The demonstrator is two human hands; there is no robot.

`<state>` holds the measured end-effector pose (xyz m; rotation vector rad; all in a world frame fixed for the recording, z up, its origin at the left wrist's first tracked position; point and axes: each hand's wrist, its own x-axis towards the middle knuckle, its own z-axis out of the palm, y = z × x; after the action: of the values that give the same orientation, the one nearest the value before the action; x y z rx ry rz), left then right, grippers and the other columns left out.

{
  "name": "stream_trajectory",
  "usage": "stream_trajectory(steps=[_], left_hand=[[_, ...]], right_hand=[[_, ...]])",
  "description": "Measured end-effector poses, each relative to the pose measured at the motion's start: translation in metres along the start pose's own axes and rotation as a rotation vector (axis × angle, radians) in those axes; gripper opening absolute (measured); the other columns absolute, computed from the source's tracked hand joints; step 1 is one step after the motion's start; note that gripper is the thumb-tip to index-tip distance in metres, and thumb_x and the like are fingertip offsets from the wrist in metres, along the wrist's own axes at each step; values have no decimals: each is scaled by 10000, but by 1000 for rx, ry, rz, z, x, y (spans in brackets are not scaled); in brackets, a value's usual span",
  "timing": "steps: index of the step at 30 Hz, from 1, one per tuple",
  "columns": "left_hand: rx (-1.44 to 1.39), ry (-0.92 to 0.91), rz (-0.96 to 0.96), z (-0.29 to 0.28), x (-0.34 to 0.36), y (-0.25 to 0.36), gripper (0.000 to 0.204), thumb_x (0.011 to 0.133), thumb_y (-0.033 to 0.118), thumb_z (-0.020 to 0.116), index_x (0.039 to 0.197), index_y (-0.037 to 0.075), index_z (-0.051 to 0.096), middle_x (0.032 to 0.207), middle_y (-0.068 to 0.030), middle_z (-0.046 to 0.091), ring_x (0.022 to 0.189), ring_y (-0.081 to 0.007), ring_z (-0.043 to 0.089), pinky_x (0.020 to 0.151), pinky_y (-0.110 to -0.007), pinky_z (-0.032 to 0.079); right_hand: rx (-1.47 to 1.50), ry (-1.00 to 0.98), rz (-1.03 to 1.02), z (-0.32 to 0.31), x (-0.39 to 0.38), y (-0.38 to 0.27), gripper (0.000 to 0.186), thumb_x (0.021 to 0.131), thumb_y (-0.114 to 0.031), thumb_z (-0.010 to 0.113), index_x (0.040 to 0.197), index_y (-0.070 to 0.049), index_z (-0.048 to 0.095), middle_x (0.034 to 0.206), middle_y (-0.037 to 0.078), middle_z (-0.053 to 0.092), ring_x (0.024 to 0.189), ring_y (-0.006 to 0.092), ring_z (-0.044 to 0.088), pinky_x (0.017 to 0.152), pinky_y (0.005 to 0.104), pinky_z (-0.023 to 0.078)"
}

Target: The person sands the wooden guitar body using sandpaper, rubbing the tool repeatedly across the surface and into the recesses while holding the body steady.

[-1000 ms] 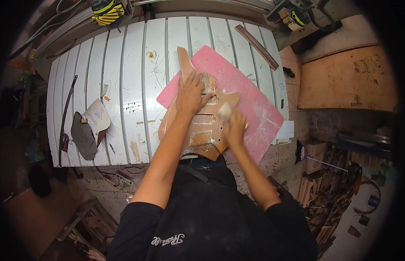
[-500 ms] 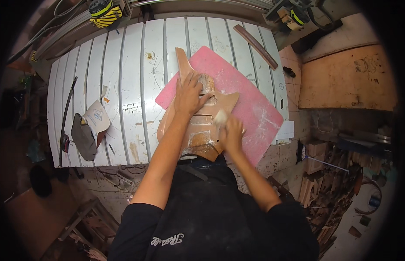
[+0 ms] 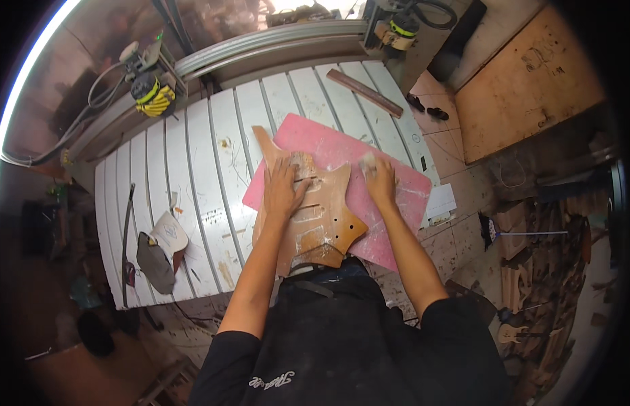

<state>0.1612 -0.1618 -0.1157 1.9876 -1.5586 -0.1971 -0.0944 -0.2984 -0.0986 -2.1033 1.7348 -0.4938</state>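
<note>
A wooden electric guitar body (image 3: 334, 189) with cut cavities and small holes lies on a pink sheet (image 3: 308, 132). My left hand (image 3: 282, 191) rests flat on its upper left part, fingers spread toward the long horn. Off the body's right side, my right hand (image 3: 381, 184) is over the pink sheet with its fingers closed on a small pale pad (image 3: 367, 160). The pad is blurred, so its exact kind is unclear. Whitish dust marks the sheet and parts of the wood.
The white slatted table (image 3: 183, 203) carries a cap (image 3: 167, 243) at left and a dark wood strip (image 3: 364, 93) at the far right. A machine rail (image 3: 274, 42) spans the back, with a yellow-and-black machine head (image 3: 151, 95). A wooden board (image 3: 525, 81) stands at right.
My right hand has moved with the pale pad from the guitar body's right edge outward over the pink sheet. My left hand stays on the body. The view has tilted up, showing more of the back.
</note>
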Motion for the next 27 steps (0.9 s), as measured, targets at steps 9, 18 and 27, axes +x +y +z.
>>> stream_trajectory(steps=[9, 18, 27], left_hand=[[301, -174, -20, 15, -76, 66, 964, 1007, 668, 557, 1665, -4, 345, 1755, -232, 279, 1635, -426, 219, 1311, -634, 104], [211, -463, 441, 44, -1, 81, 930, 1038, 633, 508, 1685, 2, 290, 1728, -228, 346, 1641, -371, 245, 1313, -617, 152], [220, -230, 202, 84, -30, 144, 741, 959, 424, 599, 1607, 86, 478, 1635, -225, 464, 1568, -420, 360, 1280, -626, 206]], right_hand=[[2, 105, -118, -20, -128, 122, 332, 928, -200, 753, 1236, -122, 657, 1480, 104, 610, 1320, 373, 554, 1085, 553, 396], [-50, 158, -159, -13, -132, 131, 388, 918, -251, 751, 1272, -182, 608, 1550, 39, 555, 1318, 321, 542, 1077, 534, 388], [-81, 186, -221, -13, -129, 134, 380, 922, -279, 760, 1252, -173, 606, 1531, 34, 566, 1240, 317, 576, 1036, 514, 408]])
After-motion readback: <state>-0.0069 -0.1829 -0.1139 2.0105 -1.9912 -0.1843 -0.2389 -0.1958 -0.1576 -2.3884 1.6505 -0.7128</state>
